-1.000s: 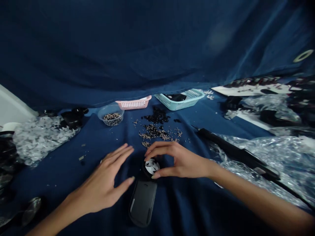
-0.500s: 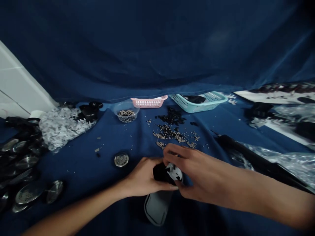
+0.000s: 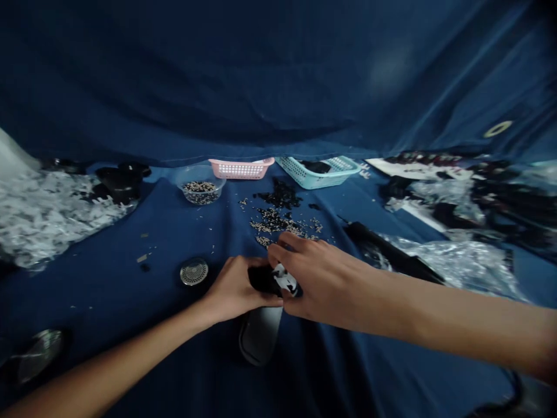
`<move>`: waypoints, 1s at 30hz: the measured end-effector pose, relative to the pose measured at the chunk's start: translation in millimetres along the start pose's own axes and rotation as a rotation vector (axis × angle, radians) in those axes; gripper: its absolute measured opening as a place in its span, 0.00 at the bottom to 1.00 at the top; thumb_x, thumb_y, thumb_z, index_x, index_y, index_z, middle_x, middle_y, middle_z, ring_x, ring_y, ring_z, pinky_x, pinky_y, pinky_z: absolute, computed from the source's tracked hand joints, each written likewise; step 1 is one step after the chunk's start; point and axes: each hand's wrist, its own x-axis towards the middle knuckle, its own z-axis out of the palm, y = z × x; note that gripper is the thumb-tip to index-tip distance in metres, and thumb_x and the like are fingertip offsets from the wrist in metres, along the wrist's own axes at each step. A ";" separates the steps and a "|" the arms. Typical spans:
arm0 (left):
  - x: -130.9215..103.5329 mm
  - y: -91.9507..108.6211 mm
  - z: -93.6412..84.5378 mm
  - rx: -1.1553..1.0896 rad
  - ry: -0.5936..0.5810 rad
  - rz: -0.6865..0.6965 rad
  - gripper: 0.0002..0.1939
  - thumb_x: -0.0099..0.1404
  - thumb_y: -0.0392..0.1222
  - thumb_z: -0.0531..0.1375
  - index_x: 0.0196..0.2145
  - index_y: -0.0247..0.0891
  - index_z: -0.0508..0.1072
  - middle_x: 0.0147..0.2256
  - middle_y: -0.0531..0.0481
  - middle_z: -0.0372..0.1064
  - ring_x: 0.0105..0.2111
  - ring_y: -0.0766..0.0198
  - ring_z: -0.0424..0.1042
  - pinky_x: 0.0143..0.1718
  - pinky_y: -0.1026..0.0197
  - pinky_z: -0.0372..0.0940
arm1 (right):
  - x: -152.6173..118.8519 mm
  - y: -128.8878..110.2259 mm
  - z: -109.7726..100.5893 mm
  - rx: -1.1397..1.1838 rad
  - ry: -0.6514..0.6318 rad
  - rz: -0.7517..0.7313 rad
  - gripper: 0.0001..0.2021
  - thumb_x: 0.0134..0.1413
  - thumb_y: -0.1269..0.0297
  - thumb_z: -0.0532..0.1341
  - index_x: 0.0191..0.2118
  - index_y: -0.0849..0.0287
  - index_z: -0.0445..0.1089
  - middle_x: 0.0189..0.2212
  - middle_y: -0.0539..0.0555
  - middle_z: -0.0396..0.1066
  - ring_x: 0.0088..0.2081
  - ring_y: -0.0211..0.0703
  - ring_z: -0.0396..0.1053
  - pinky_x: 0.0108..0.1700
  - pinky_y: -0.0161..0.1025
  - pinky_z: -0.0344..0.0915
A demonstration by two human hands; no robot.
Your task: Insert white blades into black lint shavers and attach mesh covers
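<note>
Left hand (image 3: pixel 234 290) and right hand (image 3: pixel 319 280) grip a black part (image 3: pixel 260 279); a clear bowl (image 3: pixel 219 187) holds tiny pieces (image 3: pixel 199 186).

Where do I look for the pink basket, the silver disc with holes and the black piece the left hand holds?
Pink basket (image 3: pixel 241 170), head view: front wall.
Silver disc (image 3: pixel 194 271), head view: perforated face.
Black piece (image 3: pixel 260 279), head view: dark side.
</note>
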 end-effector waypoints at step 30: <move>2.3 -7.7 -6.1 -0.121 -0.099 0.002 0.32 0.47 0.50 0.76 0.50 0.40 0.79 0.47 0.45 0.80 0.51 0.47 0.76 0.60 0.46 0.64 | -84.4 216.6 -43.3 0.158 0.183 0.574 0.10 0.67 0.61 0.62 0.48 0.62 0.72 0.41 0.54 0.75 0.37 0.40 0.76 0.39 0.40 0.76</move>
